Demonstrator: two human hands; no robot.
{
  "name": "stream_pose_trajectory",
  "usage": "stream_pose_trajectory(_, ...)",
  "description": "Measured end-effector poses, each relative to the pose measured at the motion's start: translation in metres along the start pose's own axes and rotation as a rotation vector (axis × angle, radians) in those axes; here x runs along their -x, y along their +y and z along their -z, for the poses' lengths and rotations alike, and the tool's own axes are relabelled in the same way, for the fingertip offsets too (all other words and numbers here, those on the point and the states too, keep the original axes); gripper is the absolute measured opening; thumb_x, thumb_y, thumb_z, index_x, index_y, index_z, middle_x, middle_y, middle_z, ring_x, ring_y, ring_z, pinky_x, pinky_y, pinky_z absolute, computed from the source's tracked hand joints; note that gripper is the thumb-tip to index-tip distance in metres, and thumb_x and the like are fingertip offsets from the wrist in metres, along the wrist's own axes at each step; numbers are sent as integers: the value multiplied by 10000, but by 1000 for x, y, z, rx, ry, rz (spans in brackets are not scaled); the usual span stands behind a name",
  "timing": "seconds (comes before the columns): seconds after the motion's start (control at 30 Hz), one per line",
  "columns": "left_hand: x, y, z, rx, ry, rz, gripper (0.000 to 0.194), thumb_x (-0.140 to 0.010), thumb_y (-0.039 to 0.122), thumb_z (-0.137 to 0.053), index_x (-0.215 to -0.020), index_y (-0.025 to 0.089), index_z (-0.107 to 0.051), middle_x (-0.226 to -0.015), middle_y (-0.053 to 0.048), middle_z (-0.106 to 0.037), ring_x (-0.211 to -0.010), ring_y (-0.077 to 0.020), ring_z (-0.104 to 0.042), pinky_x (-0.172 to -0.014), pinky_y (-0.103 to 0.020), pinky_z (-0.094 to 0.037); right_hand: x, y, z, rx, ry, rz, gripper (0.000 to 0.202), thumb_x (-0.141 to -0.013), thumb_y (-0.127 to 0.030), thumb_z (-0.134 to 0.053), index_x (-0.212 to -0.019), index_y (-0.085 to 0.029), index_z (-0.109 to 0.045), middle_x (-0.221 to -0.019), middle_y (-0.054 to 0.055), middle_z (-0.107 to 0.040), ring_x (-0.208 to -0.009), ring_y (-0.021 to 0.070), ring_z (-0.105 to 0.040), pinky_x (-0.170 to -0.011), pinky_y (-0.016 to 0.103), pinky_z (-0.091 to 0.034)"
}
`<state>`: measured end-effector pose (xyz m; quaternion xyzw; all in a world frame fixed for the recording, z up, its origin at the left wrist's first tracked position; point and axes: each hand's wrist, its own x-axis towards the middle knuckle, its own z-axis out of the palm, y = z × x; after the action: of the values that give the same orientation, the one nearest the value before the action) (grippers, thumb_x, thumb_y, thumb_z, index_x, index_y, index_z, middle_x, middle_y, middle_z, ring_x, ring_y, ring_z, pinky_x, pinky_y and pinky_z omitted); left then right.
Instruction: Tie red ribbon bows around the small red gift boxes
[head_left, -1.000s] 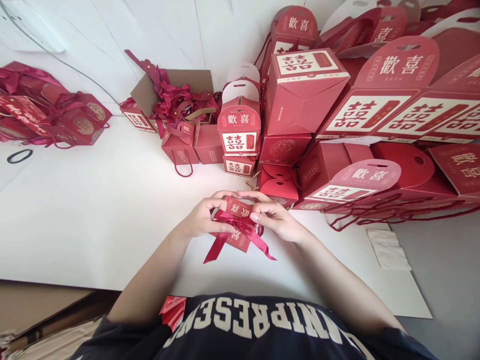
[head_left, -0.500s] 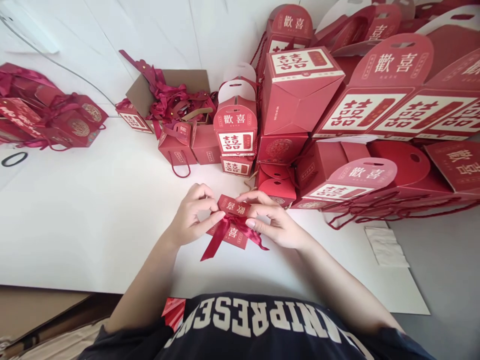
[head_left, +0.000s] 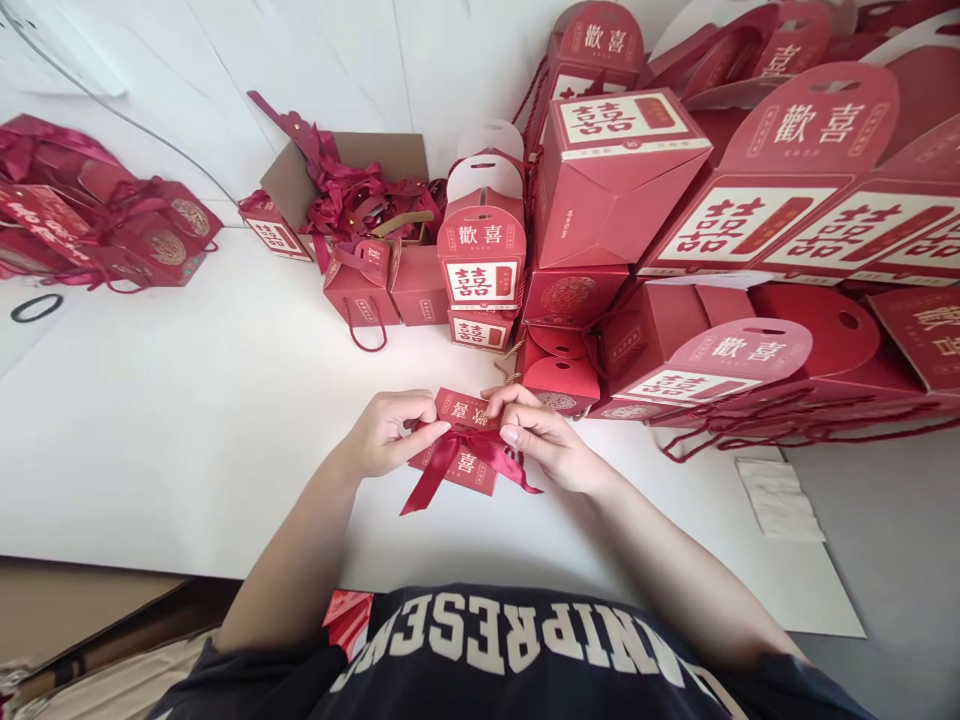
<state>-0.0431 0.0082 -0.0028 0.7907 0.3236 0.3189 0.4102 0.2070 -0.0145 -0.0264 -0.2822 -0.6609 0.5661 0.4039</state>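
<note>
Two hands of ours are at work on one small red box (head_left: pixel 472 475), which sits between them, just over the white table (head_left: pixel 187 420). Our left hand (head_left: pixel 386 435) is narrow, with thumb and finger pinched on one red ribbon (head_left: pixel 466 443). Our right hand (head_left: pixel 544 437) is narrow too, its thumb and bent fingers closed on the other side of the ribbon. Two ribbon ends hang down toward us. Past our left hand we see one open brown carton (head_left: pixel 401 152) full of ribbons, with two plain red boxes (head_left: pixel 361 298) in front. Far to the left of that hand lies one black ring (head_left: pixel 36 308). To the right of our right hand are one pile of white paper (head_left: pixel 778 498) and many big red boxes (head_left: pixel 622 200), too many for us to count.
</note>
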Motion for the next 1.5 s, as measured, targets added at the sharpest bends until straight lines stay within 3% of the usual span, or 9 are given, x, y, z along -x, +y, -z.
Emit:
stream_pose_trajectory(0.23, 3, -3, 4, 18, 14, 5, 305, -874, 125, -579, -632, 179, -401, -612, 25, -448, -568, -104, -392, -547, -264, -319, -1, 6, -2, -71, 45, -20, 340, -965, -412, -526, -700, -200, -545, -1033, 66, -507, -1223, 233, -480, -1071, 385, -370)
stream_pose_trajectory(0.7, 1, -10, 7, 215, -29, 142, 367, -896, 285, -579, -598, 185, -390, -571, 25, -421, -536, -112, -364, -531, -284, -297, 2, 3, 1, -77, 13, -28, 342, -970, -394, -526, -693, -193, -531, -959, 55, -496, -1124, 213, -510, -1015, 362, -390)
stream_pose_trajectory(0.83, -6, -2, 1, 121, -35, 115, 397, -892, 288, -592, -575, 179, -379, -608, 24, -410, -586, -116, -387, -565, -277, -320, -1, -15, 6, 70, -44, -24, 317, -964, -380, -544, -710, -193, -560, -941, 46, -534, -977, 184, -530, -938, 336, -406)
stream_pose_trajectory(0.97, -13, 9, -5, -21, 44, 117, 450, -745, 315, -776, -574, 172, -385, -692, 32, -404, -642, -110, -415, -602, -258, -353, -12, -37, 9, 181, -98, -31, 331, -970, -365, -537, -697, -180, -568, -967, 42, -546, -887, 150, -547, -858, 296, -430)
stream_pose_trajectory(1.13, -12, 17, -1, -64, -35, 203, 360, -682, 383, -824, -638, 174, -535, -827, 15, -460, -771, -135, -501, -706, -262, -426, -28, -43, 7, 409, -52, 6, 388, -986, -381, -498, -659, -176, -541, -835, 22, -535, -762, 129, -534, -753, 270, -423)
stream_pose_trajectory(1.23, -10, 18, 3, -64, -82, 249, 318, -675, 414, -824, -720, 188, -606, -870, 12, -473, -814, -146, -524, -777, -278, -442, -31, -45, 3, 544, 24, -4, 306, -992, -369, -483, -757, -187, -556, -809, 13, -548, -717, 129, -526, -716, 263, -413)
stream_pose_trajectory(1.33, -7, 16, 7, -51, -90, 264, 341, -679, 410, -820, -701, 178, -571, -864, 14, -478, -794, -139, -519, -765, -276, -433, -21, -54, -1, 664, 159, -95, 196, -987, -363, -481, -896, -207, -556, -839, 21, -602, -707, 146, -542, -676, 264, -397)
stream_pose_trajectory(1.4, -5, 13, 9, -13, -85, 266, 352, -716, 394, -791, -665, 168, -525, -804, 20, -478, -732, -125, -494, -704, -264, -416, -9, -61, -3, 763, 214, -205, 245, -988, -417, -456, -881, -217, -548, -746, 16, -594, -622, 154, -515, -610, 269, -359)
stream_pose_trajectory(1.5, -2, 5, 12, 117, -100, 313, 376, -842, 383, -661, -612, 162, -462, -634, 38, -421, -580, -94, -398, -560, -243, -338, 13, -61, -2, 829, 167, -349, 371, -981, -515, -418, -793, -220, -543, -608, 3, -532, -513, 147, -437, -550, 273, -293)
